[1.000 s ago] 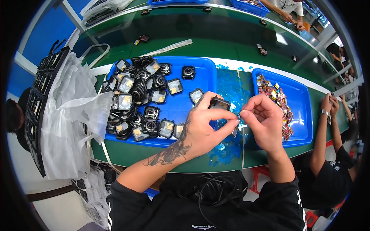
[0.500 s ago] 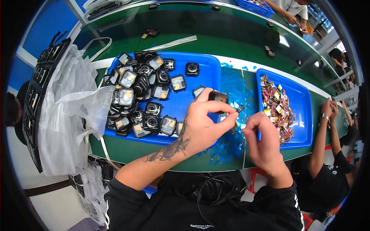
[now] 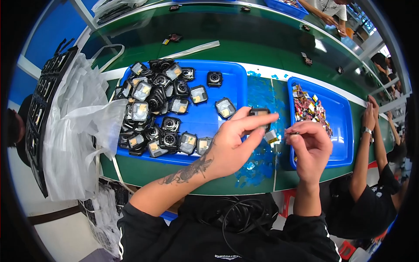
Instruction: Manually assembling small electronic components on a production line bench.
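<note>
My left hand point(image 3: 239, 136) holds a dark smartwatch case point(image 3: 260, 112) above the table. Its index finger stretches across the case's front, with the thumb apart below. To the right, my right hand point(image 3: 310, 146) pinches a small dark part point(image 3: 294, 133) between thumb and fingertips. Between the hands is a small silver and yellow piece point(image 3: 271, 136); I cannot tell whether it is held or lying on the table. A blue tray point(image 3: 209, 118) on the left bears a heap of black smartwatch cases point(image 3: 158, 102), with several lying singly near my left hand.
A second blue tray point(image 3: 342, 102) holds small red, yellow and silver parts point(image 3: 310, 105). Blue film scraps point(image 3: 257, 174) litter the green table between the trays. Translucent sheeting point(image 3: 72, 131) hangs at the left. A co-worker's forearms point(image 3: 365, 144) rest at the far right.
The small dark part has passed from my left fingertips to my right hand. My left thumb and index finger have parted. The watch case has moved slightly right, and the silver and yellow piece shows.
</note>
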The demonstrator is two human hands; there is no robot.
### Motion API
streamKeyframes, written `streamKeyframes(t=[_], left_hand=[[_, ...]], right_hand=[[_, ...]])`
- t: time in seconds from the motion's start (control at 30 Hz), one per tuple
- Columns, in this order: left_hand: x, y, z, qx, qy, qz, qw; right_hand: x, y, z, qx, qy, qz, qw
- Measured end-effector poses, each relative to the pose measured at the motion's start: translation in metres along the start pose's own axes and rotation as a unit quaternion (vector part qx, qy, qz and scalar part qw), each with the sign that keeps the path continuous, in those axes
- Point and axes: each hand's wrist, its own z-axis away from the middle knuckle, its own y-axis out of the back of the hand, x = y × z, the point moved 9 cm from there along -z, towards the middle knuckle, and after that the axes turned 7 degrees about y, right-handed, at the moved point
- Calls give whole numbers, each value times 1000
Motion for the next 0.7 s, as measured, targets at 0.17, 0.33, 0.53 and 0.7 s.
streamKeyframes(t=[0.17,0.33,0.53,0.7], left_hand=[[-5,-4,2,27,30,117,992],[-14,-5,3,28,53,186,981],[-8,-10,6,-6,68,99,993],[-7,-9,5,11,54,104,993]], right_hand=[[-12,-30,-10,-65,26,246,967],[-21,-42,-17,-39,71,292,953],[-10,-36,-17,-39,-13,272,962],[-10,-38,-18,-29,4,242,970]])
